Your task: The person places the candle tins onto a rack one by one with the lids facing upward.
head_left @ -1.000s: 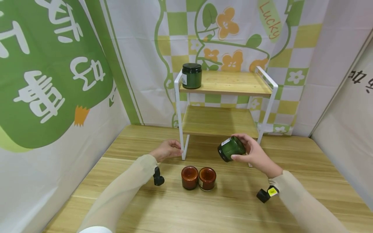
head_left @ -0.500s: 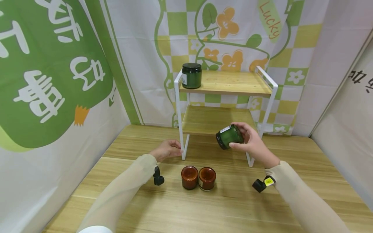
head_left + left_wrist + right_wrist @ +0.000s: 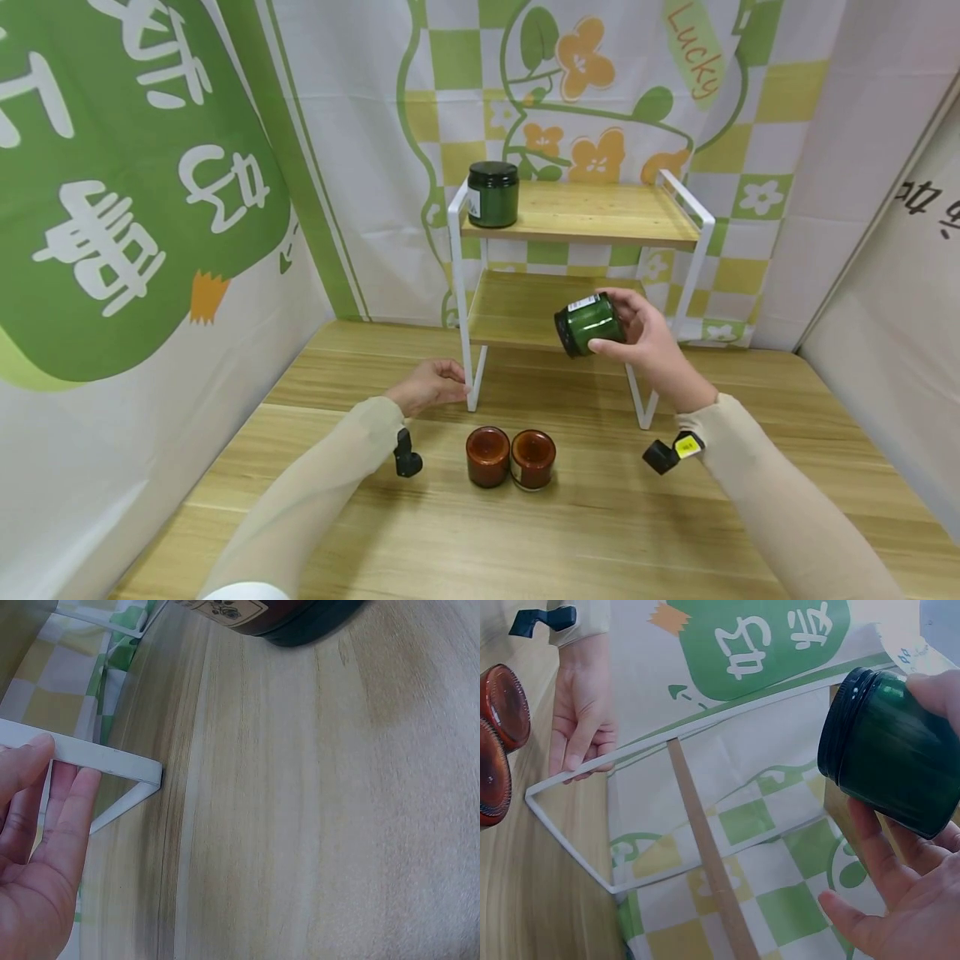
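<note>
My right hand (image 3: 651,354) grips a green jar (image 3: 592,323), tilted with its black lid toward the left, in front of the rack's middle shelf (image 3: 525,312). In the right wrist view the jar (image 3: 900,750) lies between the thumb and fingers of that hand (image 3: 907,900). My left hand (image 3: 429,387) pinches the white left front leg of the rack (image 3: 462,333) near its foot; the left wrist view shows the thumb and fingers (image 3: 71,817) on the white bar (image 3: 112,759). Another green jar (image 3: 492,196) stands upright on the left of the top shelf (image 3: 600,212).
Two amber jars, a left one (image 3: 487,457) and a right one (image 3: 533,460), stand side by side on the wooden table (image 3: 420,542) in front of the rack. Patterned cloth (image 3: 360,167) hangs behind and at both sides.
My right hand has raised the green jar from below the middle shelf's front edge to about that shelf's height. The left hand stays on the rack's leg.
</note>
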Demonstrator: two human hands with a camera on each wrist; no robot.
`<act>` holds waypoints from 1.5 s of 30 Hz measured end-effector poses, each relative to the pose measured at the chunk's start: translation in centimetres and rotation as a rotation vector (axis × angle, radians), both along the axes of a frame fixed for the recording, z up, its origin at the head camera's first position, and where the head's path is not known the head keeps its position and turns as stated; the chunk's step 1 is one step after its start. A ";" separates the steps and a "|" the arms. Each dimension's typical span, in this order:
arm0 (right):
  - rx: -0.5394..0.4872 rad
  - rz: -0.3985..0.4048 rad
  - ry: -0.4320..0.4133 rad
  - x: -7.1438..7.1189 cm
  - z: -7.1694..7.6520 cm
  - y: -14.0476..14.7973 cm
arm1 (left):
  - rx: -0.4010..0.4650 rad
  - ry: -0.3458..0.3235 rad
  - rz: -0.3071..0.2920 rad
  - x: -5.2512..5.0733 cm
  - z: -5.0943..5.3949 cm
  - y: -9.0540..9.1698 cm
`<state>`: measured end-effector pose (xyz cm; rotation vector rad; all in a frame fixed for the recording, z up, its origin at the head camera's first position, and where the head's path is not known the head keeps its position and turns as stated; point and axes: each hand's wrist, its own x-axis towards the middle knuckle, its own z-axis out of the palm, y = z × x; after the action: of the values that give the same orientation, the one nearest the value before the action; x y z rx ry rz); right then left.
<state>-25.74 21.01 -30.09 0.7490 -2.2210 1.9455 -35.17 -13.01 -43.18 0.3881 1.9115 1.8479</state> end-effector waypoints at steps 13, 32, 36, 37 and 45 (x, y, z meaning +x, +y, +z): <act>-0.014 -0.021 -0.006 -0.2 0.9 0.1 | -0.005 -0.012 0.013 -0.2 -0.1 0.2; -0.031 -0.022 -0.005 -0.3 1.6 -0.3 | -0.001 -0.009 0.010 -0.3 -0.1 0.2; -0.019 -0.024 -0.004 -0.4 1.8 -0.4 | -0.007 -0.007 0.011 -0.3 -0.1 0.2; -0.016 -0.023 -0.003 -0.4 1.8 -0.4 | -0.007 -0.006 0.010 -0.2 0.0 0.2; -0.007 -0.008 0.017 -0.5 1.7 -0.5 | 0.008 0.002 -0.009 -0.2 0.0 0.0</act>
<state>-26.22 20.46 -28.36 0.7518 -2.2031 1.9344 -35.35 -12.97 -43.14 0.4005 1.9015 1.8505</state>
